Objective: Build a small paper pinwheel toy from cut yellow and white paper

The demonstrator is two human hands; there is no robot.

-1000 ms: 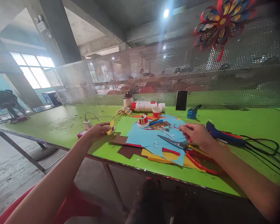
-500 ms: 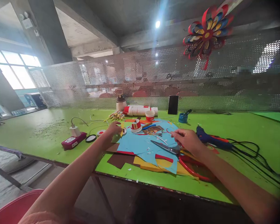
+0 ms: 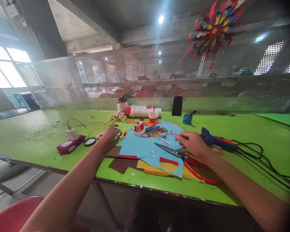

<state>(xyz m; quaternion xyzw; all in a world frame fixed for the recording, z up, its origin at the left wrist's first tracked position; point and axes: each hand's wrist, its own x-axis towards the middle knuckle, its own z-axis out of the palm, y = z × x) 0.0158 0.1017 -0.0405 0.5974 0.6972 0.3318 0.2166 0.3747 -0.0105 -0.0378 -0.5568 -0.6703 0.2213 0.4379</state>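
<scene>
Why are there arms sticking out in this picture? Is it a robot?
No robot! They belong to a person, whose left hand and right hand are bare. The camera sits on their head, looking forward and down. On the green table are blue paper, red-handled scissors, stacked cups and what looks like a glue gun. The left hand is near a yellow piece. The right hand's fingertips are over the blue paper; anything they pinch is too small to tell.

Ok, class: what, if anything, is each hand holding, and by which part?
The left hand appears to hold nothing; a yellow cut-out is beside it. The right hand is by a thin red strip; whether it pinches the end cannot be told.
</scene>
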